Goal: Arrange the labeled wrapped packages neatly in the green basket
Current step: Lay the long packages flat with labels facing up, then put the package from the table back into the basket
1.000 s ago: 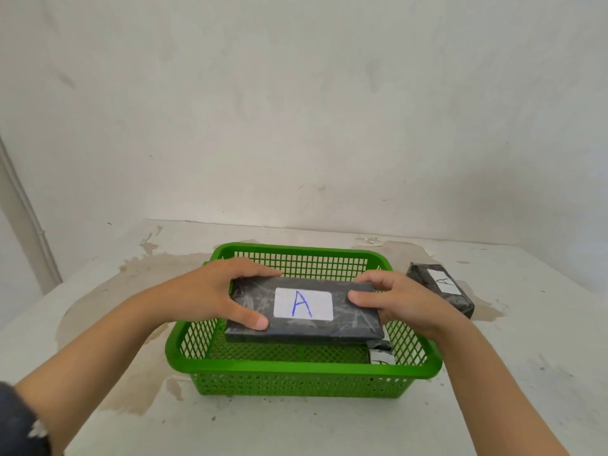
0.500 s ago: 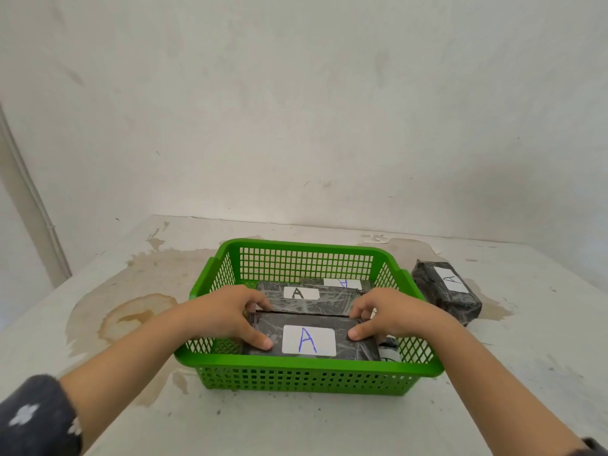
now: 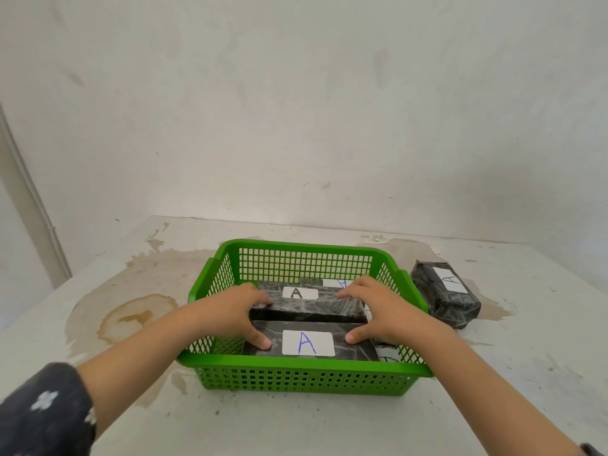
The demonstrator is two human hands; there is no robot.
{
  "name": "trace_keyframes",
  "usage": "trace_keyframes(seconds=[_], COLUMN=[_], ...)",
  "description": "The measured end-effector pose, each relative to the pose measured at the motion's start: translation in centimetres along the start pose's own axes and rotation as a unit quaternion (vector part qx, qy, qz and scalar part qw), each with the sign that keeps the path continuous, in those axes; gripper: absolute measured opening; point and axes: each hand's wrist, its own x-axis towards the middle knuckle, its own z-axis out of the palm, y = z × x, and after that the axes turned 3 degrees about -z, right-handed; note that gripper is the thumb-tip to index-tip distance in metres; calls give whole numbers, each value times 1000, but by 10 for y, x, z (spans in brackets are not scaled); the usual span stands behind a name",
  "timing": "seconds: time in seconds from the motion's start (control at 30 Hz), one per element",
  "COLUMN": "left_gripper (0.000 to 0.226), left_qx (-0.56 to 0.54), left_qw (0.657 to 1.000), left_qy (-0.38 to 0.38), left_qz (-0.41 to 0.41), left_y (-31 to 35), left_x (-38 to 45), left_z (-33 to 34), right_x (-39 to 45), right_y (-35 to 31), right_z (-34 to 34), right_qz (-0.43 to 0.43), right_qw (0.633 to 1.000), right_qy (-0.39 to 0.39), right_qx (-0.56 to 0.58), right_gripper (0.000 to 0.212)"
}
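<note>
A green mesh basket stands on the table in front of me. Inside it, nearest me, lies a black wrapped package with a white label and a blue A. My left hand grips its left end and my right hand its right end, thumbs on top. Behind it lies a second black package with a black A, my fingers touching its front top. A third labelled package shows partly at the back. Another black package marked A lies on the table right of the basket.
The white table carries brown stains to the left of the basket. A white wall rises right behind the table's far edge, and a pale pipe runs down at the left.
Both hands have lowered the blue-A package from above the basket down into its front part. The view has shifted nearer and downward, and the basket's packages show.
</note>
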Motion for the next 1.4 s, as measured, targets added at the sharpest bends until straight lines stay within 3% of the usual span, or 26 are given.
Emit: trace_keyframes(seconds=[0.17, 0.43, 0.5, 0.57, 0.7, 0.8, 0.87, 0.97, 1.07, 1.2, 1.3, 1.4], left_gripper=[69, 66, 62, 55, 42, 21, 18, 19, 24, 33, 31, 29], left_qx=[-22, 44, 36, -21, -157, -264, -343, -515, -617, -627, -662, -620], left_qw=[999, 998, 994, 985, 943, 888, 857, 794, 735, 728, 693, 717], left_qy=[24, 50, 97, 166, 280, 375, 383, 320, 279, 276, 285, 318], left_qz=[9, 16, 17, 33, 80, 24, -34, -40, -32, -23, -22, -20], left_y=[4, 8, 6, 1, -19, -42, -52, -56, -61, -65, -67, -62], left_x=[0, -7, -15, -25, -43, -38, -30, -20, -12, -4, -5, -11], left_z=[1, -1, -4, -12, -23, -12, -1, 12, 15, 21, 31, 33], right_x=[1, 0, -5, -10, -17, -17, -18, -19, -17, -10, -5, -2], right_y=[1, 0, -2, -4, 4, 32, 60, 96, 114, 123, 120, 100], right_z=[0, 0, -4, -12, -32, -41, -40, -27, -12, 4, -2, -16], right_qz=[-12, -1, -9, -19, -17, 37, 123, 267, 327, 325, 311, 253], right_qw=[999, 999, 999, 999, 958, 900, 871, 863, 874, 879, 875, 864], right_qy=[-30, -29, -21, 43, 278, 428, 474, 429, 359, 345, 366, 430], right_qx=[-28, -25, -31, 0, 71, 66, 38, -9, 5, 53, 58, 59], right_gripper=[54, 50, 42, 31, 16, 11, 17, 39, 58, 57, 51, 45])
